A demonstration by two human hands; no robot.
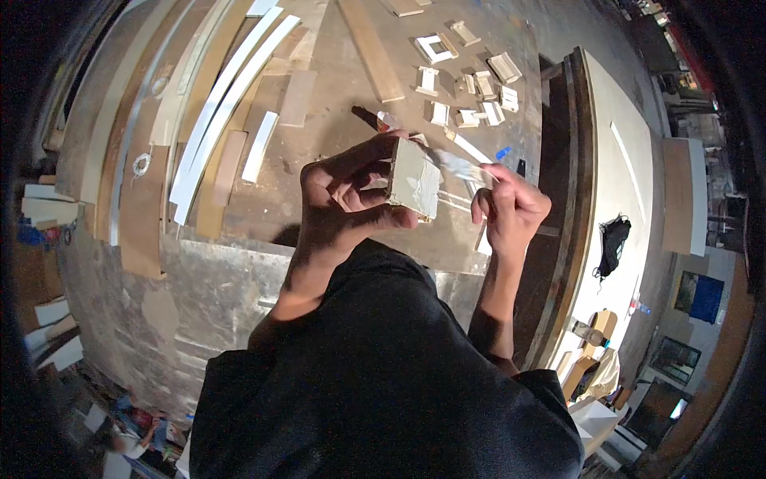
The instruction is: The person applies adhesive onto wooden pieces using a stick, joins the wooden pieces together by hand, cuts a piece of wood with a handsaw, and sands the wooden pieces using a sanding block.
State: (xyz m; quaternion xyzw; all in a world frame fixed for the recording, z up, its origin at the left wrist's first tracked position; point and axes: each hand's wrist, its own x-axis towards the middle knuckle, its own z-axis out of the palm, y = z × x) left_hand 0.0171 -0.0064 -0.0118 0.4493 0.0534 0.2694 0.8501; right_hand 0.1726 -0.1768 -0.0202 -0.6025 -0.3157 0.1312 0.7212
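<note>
My left hand [339,191] grips a small wooden block [413,180] by its edges, fingers above and thumb below. Its pale face carries a whitish, putty-like smear, with rough edges. From the right, my right hand [515,203] is closed around a light-coloured putty knife [463,166], whose blurred blade points at the block's right side. Whether the blade touches the block I cannot tell. Beyond my hands, several small wooden frame-like pieces [439,113] lie on the brown board [335,48].
Long wood strips [231,96] and a tape roll [142,164] lie at left. A blue object [502,152] sits near the board's right edge. Farther right, a pale panel [614,184] bears a black cloth-like item [613,246]. Another person [140,435] is at lower left.
</note>
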